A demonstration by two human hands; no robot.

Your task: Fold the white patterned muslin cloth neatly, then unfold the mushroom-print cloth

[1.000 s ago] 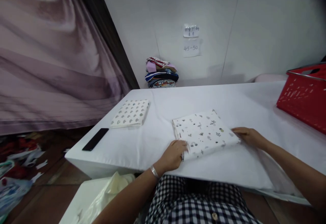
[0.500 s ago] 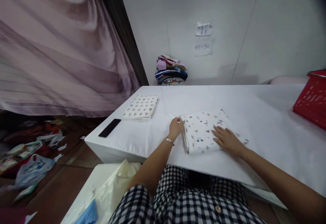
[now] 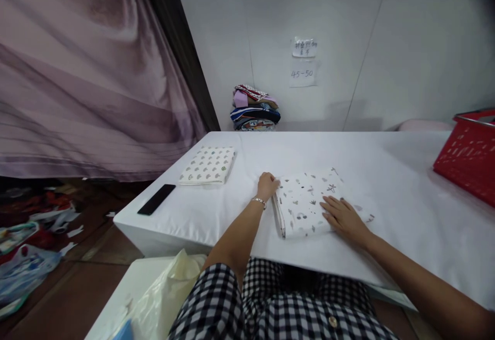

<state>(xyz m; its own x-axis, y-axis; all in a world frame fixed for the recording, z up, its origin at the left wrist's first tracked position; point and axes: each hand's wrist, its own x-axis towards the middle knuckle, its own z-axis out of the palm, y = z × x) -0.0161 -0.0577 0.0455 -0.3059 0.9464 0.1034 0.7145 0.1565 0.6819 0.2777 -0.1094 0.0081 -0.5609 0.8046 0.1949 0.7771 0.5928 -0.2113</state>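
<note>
A folded white cloth with small printed motifs (image 3: pixel 305 203) lies on the white table (image 3: pixel 386 175) in front of me. My left hand (image 3: pixel 267 185) rests at the cloth's far left corner, fingers curled onto its edge. My right hand (image 3: pixel 342 215) lies flat on the cloth's right part, fingers stretched out and pressing it down. A second folded cloth with a green leaf print (image 3: pixel 208 165) lies further left on the table, untouched.
A black phone (image 3: pixel 157 199) lies near the table's left corner. A red basket (image 3: pixel 467 154) stands at the right edge. A stack of folded fabrics (image 3: pixel 253 109) sits by the wall. A plastic bag (image 3: pixel 170 291) lies below the table. Clutter covers the floor at left.
My left hand moved from the cloth's near left corner to its far left corner. My right hand came from the right edge onto the top. The cloth is now folded narrower.
</note>
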